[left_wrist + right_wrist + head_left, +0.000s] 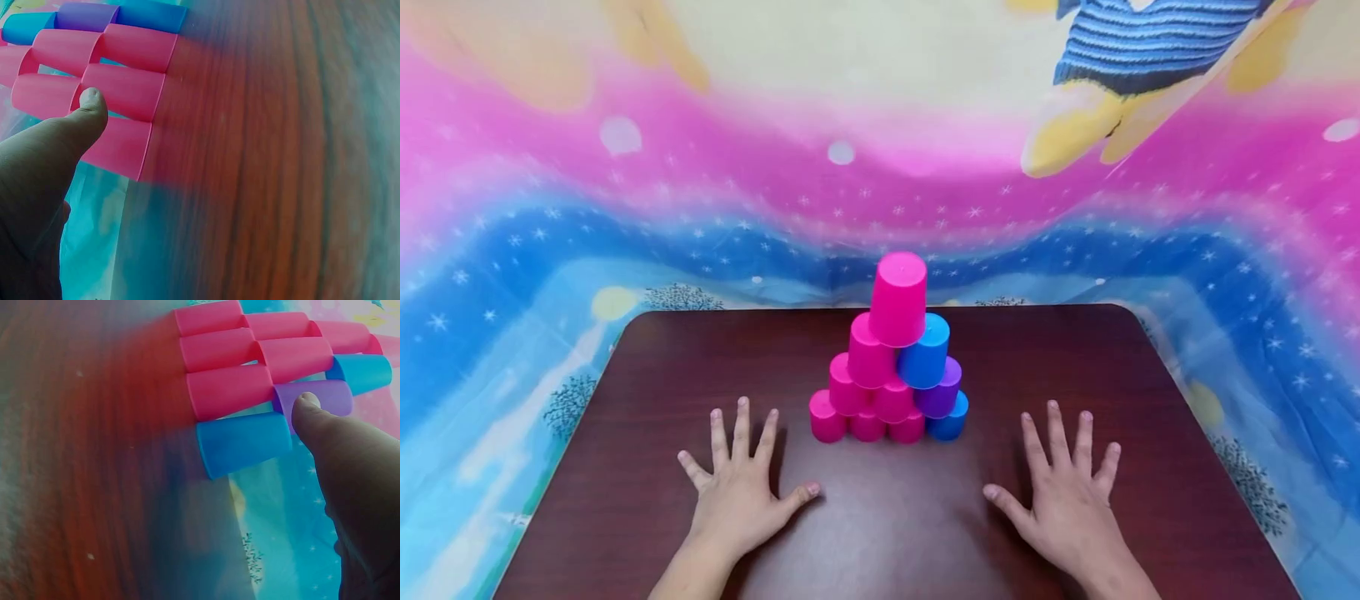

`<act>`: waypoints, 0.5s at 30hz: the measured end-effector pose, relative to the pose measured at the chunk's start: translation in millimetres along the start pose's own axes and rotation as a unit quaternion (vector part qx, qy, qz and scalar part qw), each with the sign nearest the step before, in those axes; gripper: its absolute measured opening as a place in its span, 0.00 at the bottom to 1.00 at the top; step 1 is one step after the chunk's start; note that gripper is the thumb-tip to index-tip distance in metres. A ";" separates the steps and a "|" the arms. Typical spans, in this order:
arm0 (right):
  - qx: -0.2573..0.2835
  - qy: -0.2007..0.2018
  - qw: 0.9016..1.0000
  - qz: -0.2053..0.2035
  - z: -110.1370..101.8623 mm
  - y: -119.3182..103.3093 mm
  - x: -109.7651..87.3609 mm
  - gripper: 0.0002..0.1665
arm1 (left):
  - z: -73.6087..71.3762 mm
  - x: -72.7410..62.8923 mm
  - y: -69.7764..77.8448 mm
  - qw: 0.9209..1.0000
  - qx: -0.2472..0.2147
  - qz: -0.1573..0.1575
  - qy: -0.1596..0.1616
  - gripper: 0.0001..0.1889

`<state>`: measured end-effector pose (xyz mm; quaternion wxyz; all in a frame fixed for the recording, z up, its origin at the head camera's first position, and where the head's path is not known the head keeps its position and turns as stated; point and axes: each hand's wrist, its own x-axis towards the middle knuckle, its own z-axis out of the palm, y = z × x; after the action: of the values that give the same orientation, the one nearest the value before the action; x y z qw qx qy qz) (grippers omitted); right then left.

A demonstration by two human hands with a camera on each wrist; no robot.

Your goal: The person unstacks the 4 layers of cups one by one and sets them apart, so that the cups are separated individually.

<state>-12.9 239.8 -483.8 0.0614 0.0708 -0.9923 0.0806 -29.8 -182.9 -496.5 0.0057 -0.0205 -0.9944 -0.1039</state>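
A pyramid of upside-down plastic cups stands mid-table in the head view, with a pink cup on top. Below it sit a second pink cup and a blue cup. The third row ends at the right in a purple cup; the bottom row ends in another blue cup. The rest are pink. My left hand is spread with straight fingers to the left of the pyramid, apart from it. On the opposite side my right hand is likewise spread, holding nothing. Each wrist view shows a thumb and the cups beyond.
The dark brown wooden table has rounded far corners. Behind and around it hangs a colourful cloth backdrop in pink and blue, with printed stars and a striped-sweater figure.
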 end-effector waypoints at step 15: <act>-0.011 0.002 1.000 -0.008 6.7 -0.6 5.1 0.68 | -0.2 0.4 -6.7 1.000 -0.002 0.006 0.007 0.64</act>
<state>-18.5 237.4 -489.5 0.0644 0.0781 -0.9925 0.0689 -30.5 -189.5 -497.7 0.0130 -0.0258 -0.9940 -0.1057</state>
